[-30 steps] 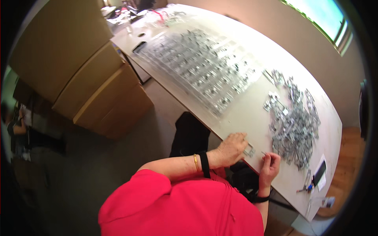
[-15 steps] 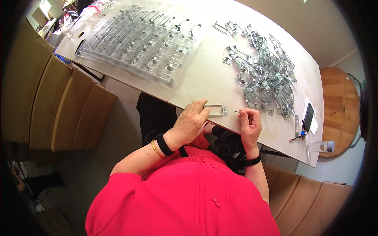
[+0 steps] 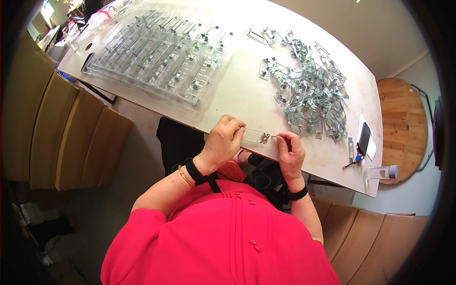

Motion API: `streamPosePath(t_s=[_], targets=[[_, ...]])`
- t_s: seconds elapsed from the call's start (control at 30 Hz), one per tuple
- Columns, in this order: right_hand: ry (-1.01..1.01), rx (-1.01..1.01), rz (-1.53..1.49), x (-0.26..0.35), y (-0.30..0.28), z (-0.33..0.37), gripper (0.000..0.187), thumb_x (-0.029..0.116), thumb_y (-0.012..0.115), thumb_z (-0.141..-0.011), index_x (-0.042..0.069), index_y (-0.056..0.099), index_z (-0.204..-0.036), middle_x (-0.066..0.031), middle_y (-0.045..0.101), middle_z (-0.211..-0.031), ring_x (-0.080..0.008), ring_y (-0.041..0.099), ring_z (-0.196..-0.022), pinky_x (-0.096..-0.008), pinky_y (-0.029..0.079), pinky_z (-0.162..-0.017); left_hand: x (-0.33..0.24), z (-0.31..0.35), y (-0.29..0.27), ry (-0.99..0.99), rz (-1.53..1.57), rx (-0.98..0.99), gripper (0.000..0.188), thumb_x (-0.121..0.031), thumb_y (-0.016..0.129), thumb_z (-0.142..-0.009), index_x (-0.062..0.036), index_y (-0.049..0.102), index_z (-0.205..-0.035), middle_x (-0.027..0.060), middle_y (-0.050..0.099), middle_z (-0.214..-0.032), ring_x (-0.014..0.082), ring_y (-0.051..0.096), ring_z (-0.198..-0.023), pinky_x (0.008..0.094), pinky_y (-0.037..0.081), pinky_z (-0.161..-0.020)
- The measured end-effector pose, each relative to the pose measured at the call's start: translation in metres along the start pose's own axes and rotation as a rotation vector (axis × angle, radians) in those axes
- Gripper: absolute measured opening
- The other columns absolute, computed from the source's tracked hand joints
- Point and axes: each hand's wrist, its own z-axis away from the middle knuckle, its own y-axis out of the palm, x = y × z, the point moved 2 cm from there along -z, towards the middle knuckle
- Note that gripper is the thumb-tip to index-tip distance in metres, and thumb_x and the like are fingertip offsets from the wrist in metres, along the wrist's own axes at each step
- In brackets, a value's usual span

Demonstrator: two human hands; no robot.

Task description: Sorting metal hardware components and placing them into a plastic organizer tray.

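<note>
My left hand [image 3: 223, 140] is closed on one end of a metal wire bracket [image 3: 254, 135], a narrow U-shaped frame with a small plate at its far end. That plate points toward my right hand [image 3: 291, 151], whose thumb and fingers pinch a thin metal pin [image 3: 274, 137]. The pin's tip sits very close to the plate; whether they touch I cannot tell. Both hands are at the table's near edge. Beyond my right hand lies a tangled pile of similar metal brackets [image 3: 316, 92].
Stacked clear plastic trays [image 3: 156, 57] holding rows of metal parts cover the table's left side. At the right end lie a dark phone [image 3: 364, 138], a small screwdriver-like tool [image 3: 354, 163] and a clear bottle [image 3: 381, 172]. Cardboard boxes [image 3: 80, 133] stand left of the table [image 3: 232, 90].
The bracket has been lifted and tilted in my left hand. My right hand has brought the pin nearer to the bracket's plate. The whole view has shifted slightly.
</note>
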Motion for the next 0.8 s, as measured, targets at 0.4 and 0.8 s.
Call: streamPosePath(t_s=[0.4, 0.8], targets=[[-0.07, -0.064, 0.007, 0.011, 0.01, -0.014, 0.015, 0.002, 0.072, -0.1, 0.002, 0.074, -0.115, -0.0105, 0.074, -0.102, -0.0191, 0.07, -0.09, -0.0305, 0.056, -0.081, 0.012, -0.015, 0.013, -0.096, -0.125, -0.14, 0.017, -0.011, 0.073, -0.095, -0.0025, 0.073, -0.109, 0.0167, 0.074, -0.1, 0.0314, 0.071, -0.082, 0.0385, 0.056, -0.072], [-0.147, -0.062, 0.068, 0.017, 0.024, -0.02, 0.03, -0.004, 0.074, -0.096, 0.002, 0.07, -0.126, -0.0109, 0.074, -0.102, -0.02, 0.072, -0.09, -0.032, 0.058, -0.082, 0.016, -0.014, 0.017, -0.001, -0.198, -0.193, 0.012, -0.012, 0.075, -0.091, -0.0092, 0.07, -0.101, 0.011, 0.073, -0.094, 0.0326, 0.072, -0.079, 0.0415, 0.058, -0.067]])
